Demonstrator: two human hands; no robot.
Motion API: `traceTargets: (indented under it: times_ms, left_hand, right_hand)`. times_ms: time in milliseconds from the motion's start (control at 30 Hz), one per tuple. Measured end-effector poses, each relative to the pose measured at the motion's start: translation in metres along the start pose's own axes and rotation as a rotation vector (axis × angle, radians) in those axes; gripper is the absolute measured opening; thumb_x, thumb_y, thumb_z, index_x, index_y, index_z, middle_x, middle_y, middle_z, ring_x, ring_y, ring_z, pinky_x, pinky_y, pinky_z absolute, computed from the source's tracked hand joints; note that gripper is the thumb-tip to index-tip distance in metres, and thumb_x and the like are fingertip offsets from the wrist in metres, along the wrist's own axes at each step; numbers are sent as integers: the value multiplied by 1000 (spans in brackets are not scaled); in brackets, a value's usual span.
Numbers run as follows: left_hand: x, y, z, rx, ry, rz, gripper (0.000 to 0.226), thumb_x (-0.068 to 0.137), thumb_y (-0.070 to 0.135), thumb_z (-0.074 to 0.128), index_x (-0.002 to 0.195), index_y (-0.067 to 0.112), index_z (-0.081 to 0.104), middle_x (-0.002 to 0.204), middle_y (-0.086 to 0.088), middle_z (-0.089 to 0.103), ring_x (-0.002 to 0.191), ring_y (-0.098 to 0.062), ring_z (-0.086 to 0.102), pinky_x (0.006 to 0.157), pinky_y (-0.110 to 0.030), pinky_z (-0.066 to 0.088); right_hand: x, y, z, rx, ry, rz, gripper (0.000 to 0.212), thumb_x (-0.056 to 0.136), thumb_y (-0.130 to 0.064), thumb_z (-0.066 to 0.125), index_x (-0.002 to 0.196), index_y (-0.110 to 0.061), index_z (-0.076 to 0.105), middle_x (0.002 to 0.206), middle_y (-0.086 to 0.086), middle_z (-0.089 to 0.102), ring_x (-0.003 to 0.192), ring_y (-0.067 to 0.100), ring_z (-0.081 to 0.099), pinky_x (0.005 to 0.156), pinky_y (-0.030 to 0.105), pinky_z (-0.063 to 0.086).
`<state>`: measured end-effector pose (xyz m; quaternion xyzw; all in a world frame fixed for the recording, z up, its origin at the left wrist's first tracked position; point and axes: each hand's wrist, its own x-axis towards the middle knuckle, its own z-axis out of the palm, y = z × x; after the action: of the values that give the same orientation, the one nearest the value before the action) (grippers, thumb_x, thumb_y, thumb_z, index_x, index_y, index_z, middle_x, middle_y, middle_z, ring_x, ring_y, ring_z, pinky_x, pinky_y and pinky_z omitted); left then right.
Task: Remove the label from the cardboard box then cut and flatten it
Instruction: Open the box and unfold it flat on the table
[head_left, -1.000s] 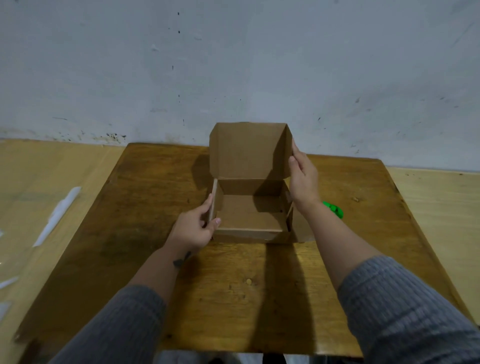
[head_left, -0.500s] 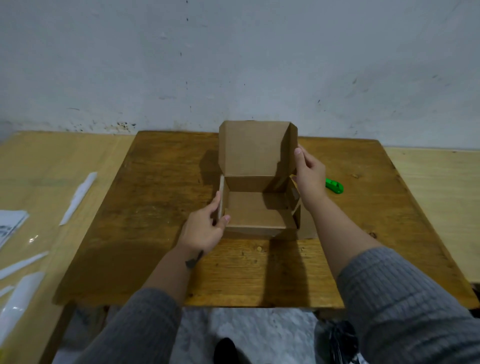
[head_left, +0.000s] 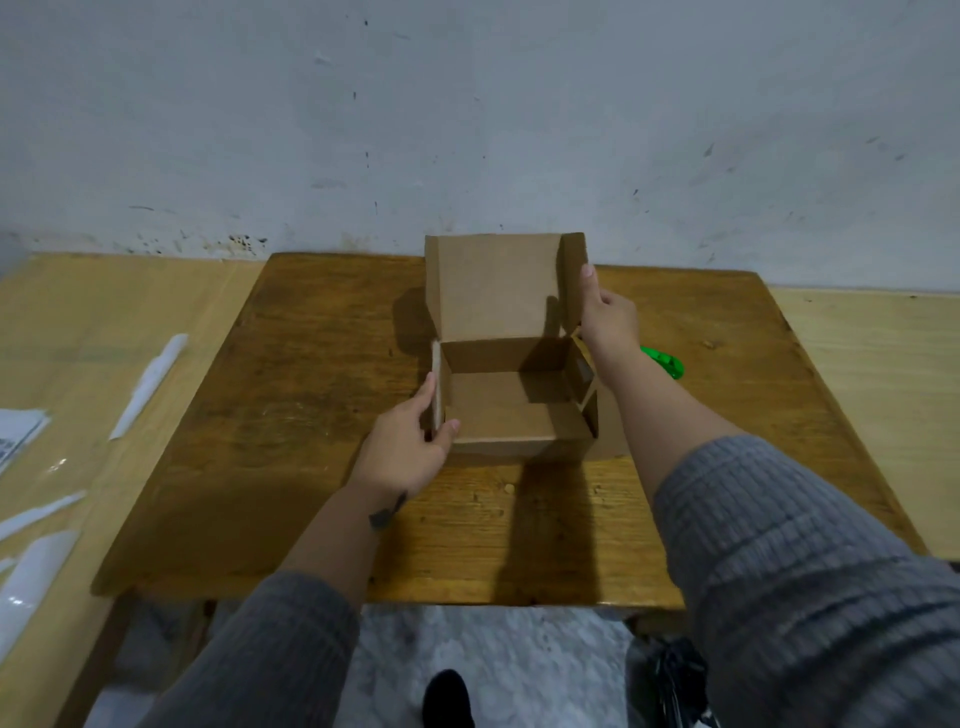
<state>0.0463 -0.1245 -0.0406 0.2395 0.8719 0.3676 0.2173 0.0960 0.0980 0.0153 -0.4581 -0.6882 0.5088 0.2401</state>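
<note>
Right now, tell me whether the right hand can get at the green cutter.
Probably yes: the green cutter lies uncovered on the table just beside the right hand, which must first leave the box flap.

Green tool (head_left: 666, 363) partly behind right forearm; papers (head_left: 15, 436) cut off left.

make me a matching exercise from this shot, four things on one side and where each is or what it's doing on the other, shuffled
Things:
1. left hand
2. right hand
3. green tool
4. box lid

Places or states:
A. lies on the table to the right of the box
B. stands upright at the back of the box
C. pinches the box's left wall
D. touches the lid's right side flap

Pairs: 1-C, 2-D, 3-A, 4-B
</note>
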Motion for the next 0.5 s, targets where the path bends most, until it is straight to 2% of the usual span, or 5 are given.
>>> traceTargets:
  times_ms: [133, 200, 333, 400, 500]
  left_hand:
    - [-6, 8, 1, 30, 4, 25, 59, 101, 37, 42, 153, 28, 16, 150, -4, 40, 128, -23, 49, 102, -31, 39]
    - [-8, 11, -3, 41, -18, 13, 56, 102, 38, 34, 153, 27, 14, 151, -6, 39, 133, -24, 42, 102, -28, 34]
    - [-11, 15, -12, 31, -121, -16, 81, 92, 59, 44, 153, 30, 0, 153, -4, 36, 135, -25, 42, 107, -34, 35]
    - [-12, 15, -16, 37, -157, -10, 96, 82, 60, 60, 153, 29, 3, 153, -4, 35, 130, -24, 47, 102, -32, 40]
    - [-12, 11, -15, 6, -160, 19, 103, 76, 50, 71, 153, 27, 7, 152, -5, 36, 128, -22, 49, 100, -28, 43]
  right_hand:
    - [-15, 8, -16, -70, -140, -12, 58, 94, -51, 44, 139, -14, 45, 141, 6, 51, 130, 26, 46, 103, 36, 40]
    - [-24, 15, -25, -141, -131, 50, 66, 92, -46, 51, 147, -14, 31, 146, 8, 45, 133, 29, 43, 109, 44, 38]
    - [-53, 45, -41, -299, 77, -1, 39, 89, -31, 62, 125, -18, 58, 118, 7, 62, 109, 26, 59, 93, 42, 50]
    - [-69, 58, -42, -371, 61, -88, 21, 89, -25, 62, 109, -20, 68, 109, 2, 66, 102, 21, 60, 86, 37, 52]
    - [-80, 71, -40, -550, -52, -294, 26, 91, -29, 59, 116, -25, 66, 118, -4, 65, 114, 19, 50, 96, 36, 46]
